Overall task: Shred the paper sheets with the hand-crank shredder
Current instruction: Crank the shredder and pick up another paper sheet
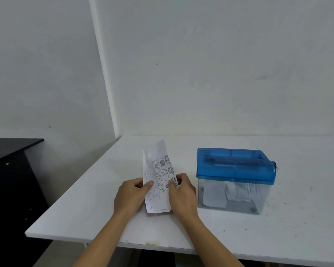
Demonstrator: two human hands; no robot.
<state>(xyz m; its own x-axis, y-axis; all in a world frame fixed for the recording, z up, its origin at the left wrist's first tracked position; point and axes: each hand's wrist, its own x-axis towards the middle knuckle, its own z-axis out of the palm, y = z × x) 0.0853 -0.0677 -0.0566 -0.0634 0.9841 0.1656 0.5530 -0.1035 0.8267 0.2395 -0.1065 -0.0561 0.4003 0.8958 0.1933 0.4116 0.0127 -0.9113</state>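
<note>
White table (85,199) in a wall corner carries the work. I read the sheets (158,170) as a loose bundle held left of the shredder (235,170), near it but apart; whether the lower edge rests on the table I cannot tell. Left hand (130,195) pinches the left leaf between thumb and fingers. Right hand (181,193) grips the right side, fingers curled round the edge.

Risks, as I judge them:
- The whole bundle fed at once may jam the cutters.
- A skewed entry may crumple paper at the slot.
- Bin (235,197) under the blue lid already holds strips and a larger scrap, so the outfeed could clog.

No crank handle is visible to me, only a stub at the right end. Nothing stands between sheets and shredder. Dark cabinet (12,180) sits beyond the table's left edge
</note>
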